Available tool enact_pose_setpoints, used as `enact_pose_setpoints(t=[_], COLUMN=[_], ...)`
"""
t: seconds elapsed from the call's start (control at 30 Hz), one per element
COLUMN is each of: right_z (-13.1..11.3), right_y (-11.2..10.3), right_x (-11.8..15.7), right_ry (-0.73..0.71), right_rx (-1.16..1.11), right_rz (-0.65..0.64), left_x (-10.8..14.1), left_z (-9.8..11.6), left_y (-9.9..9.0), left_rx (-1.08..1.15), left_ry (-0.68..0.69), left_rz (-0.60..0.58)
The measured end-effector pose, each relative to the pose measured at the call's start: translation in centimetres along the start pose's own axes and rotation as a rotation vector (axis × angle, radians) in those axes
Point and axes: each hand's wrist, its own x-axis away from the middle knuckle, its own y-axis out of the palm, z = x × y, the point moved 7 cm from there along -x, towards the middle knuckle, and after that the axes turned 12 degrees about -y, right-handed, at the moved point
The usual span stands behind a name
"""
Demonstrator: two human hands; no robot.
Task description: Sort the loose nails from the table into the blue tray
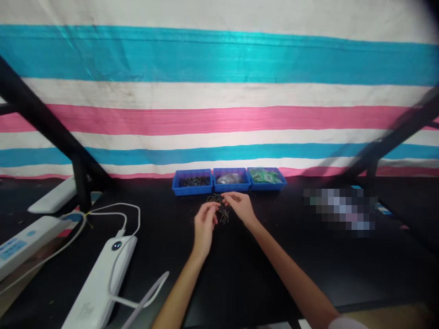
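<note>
A small pile of screws (223,214) lies on the black table, in front of three blue bins. My left hand (205,225) is at the pile's left side, fingers bent and drawn together; what they hold, if anything, is too small to make out. From the right, my right hand (241,206) reaches over the pile with thumb and fingertips pinched near the screws. The left bin (192,190) holds many dark screws, the middle bin (232,187) clear plastic bags, and the right bin (268,186) green packets.
A white power bank (99,285) with looping cables lies at the left, beside a power strip (29,237). Black frame bars slant down on both sides. A pixelated item (343,208) is at the right. Striped sheeting (219,119) hangs behind the table.
</note>
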Motion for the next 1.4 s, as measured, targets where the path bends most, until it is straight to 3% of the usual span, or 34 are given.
enact_pose_setpoints(t=[0.2, 0.33, 0.5, 0.7, 0.8, 0.93, 1.07, 1.2, 1.4], right_z=[-2.7, -2.5, -0.5, 0.8, 0.3, -1.7, -2.2, -1.8, -1.2], right_y=[3.3, 2.3, -2.9, -12.7, -17.3, -22.9, -27.4, -30.2, -30.3], right_x=[-2.9, -1.4, 2.8, 8.0, 9.9, 12.0, 13.3, 14.0, 13.8], right_ry=[-0.036, -0.027, 0.029, 0.066, -0.017, -0.241, -0.324, -0.326, -0.314], right_rx=[-0.122, -0.089, 0.033, 0.217, 0.405, 0.799, 1.190, 1.401, 1.420], right_rz=[-0.186, -0.234, -0.214, -0.021, 0.108, 0.308, 0.349, 0.392, 0.345], left_x=[-0.3, -0.6, -0.8, -1.1, -0.7, 0.2, 0.1, -0.3, -0.3], left_z=[0.4, 0.6, 0.5, 0.0, 0.7, 1.5, 1.1, 0.6, -0.1], left_y=[-0.7, -1.3, -1.4, -0.6, 0.1, 1.4, 1.7, 1.7, 1.9], left_rx=[-0.005, 0.029, 0.023, -0.128, -0.357, -0.880, -1.053, -1.073, -1.102], left_ry=[0.060, 0.038, 0.007, 0.031, 0.160, 0.385, 0.402, 0.389, 0.373], left_rz=[0.043, 0.054, 0.062, 0.019, -0.004, 0.005, -0.016, -0.024, -0.040])
